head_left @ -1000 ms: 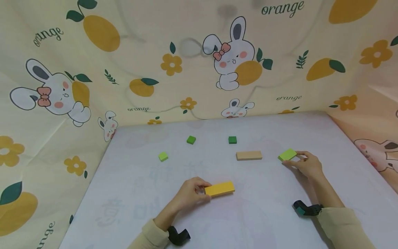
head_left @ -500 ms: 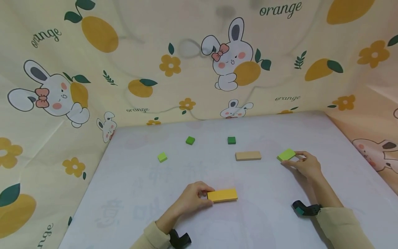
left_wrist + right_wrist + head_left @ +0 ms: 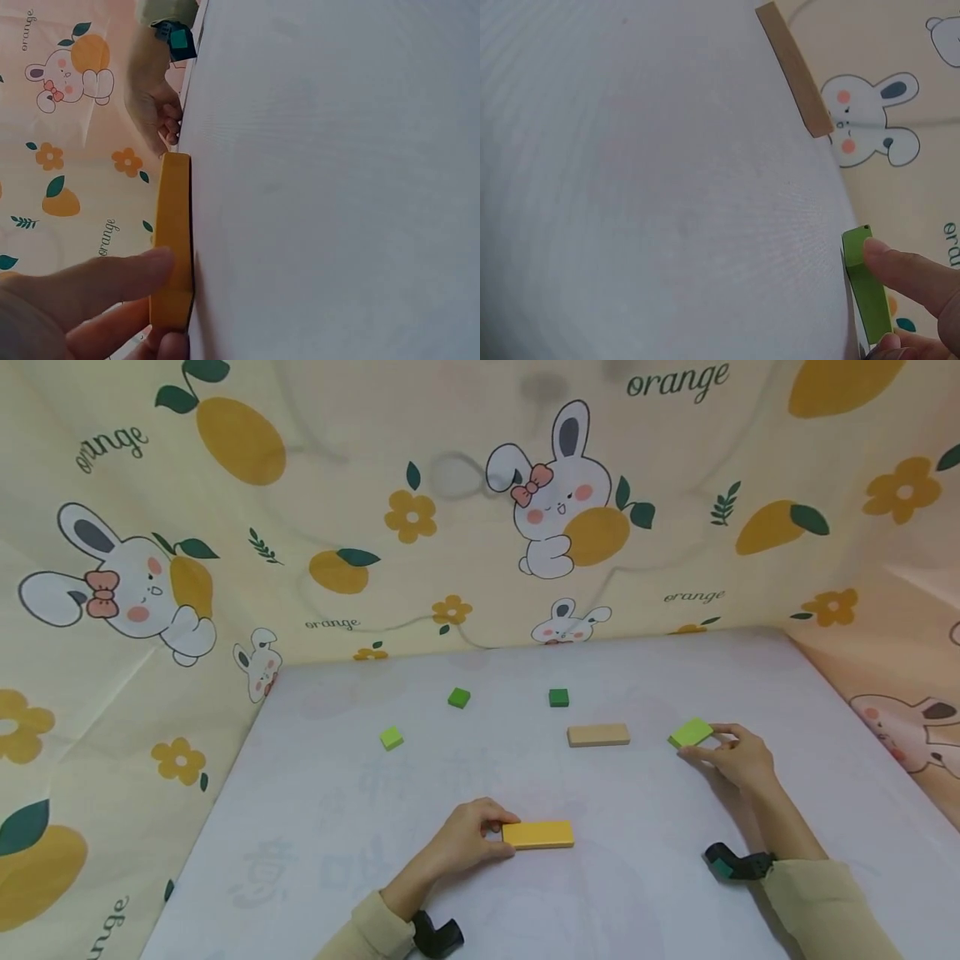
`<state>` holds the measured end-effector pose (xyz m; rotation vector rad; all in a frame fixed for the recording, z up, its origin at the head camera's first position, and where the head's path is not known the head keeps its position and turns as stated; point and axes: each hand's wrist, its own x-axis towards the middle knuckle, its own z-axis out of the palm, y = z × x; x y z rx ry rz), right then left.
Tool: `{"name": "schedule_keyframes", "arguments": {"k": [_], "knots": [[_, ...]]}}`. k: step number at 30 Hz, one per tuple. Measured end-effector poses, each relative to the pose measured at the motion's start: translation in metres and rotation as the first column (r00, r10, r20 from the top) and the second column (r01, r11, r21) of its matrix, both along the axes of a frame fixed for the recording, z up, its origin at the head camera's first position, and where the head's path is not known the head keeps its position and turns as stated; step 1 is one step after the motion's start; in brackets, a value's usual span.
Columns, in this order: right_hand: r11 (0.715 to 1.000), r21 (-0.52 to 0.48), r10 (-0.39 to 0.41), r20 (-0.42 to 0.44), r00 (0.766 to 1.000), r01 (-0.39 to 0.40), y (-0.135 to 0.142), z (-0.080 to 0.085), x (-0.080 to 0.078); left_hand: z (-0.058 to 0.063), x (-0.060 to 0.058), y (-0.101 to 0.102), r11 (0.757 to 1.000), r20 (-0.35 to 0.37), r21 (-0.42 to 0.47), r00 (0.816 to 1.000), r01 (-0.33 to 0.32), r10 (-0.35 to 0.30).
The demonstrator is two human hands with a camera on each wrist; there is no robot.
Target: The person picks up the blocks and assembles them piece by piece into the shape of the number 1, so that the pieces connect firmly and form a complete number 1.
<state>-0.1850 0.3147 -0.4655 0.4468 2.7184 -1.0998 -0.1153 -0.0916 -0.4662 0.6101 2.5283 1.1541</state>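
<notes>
1. Wall cloth point(image 3: 300, 527), printed w/ rabbits & oranges, backs a pale table point(image 3: 637, 877) where two hands work blocks.
2. L hand point(image 3: 472, 835), front ctr, pinches yellow block point(image 3: 537, 835) by its left end, thumb on near side, fingers on far.
3. Just changed: yellow block sits nearer the person & a touch further R than 1 sec ago. Its slant is gone; it runs approx. straight across. Last half-sec brought only a slight shift.
4. Meaning, by our read: L hand is the one positioning, down to small tweaks. Whether yellow block lies flat or just above table, can't tell.
5. R hand point(image 3: 738, 760), far R, pinches lime block point(image 3: 690, 733) btwn thumb & fingers. No visible change there; prob. just holding.
6. Tan block point(image 3: 598, 735), L of lime block & apart from it, unmoved.
7. Toward the back: lime square point(image 3: 392, 738), green square point(image 3: 459, 697), dk green square point(image 3: 558, 697), all apart, untouched, unmoved.
</notes>
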Motion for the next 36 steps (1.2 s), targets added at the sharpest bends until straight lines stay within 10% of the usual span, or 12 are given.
{"name": "schedule_keyframes", "arguments": {"k": [36], "knots": [[0.998, 0.039, -0.051, -0.028, 0.998, 0.052, -0.003, -0.003, 0.001, -0.01, 0.006, -0.009, 0.998, -0.049, 0.059, 0.999, -0.006, 0.009]]}}
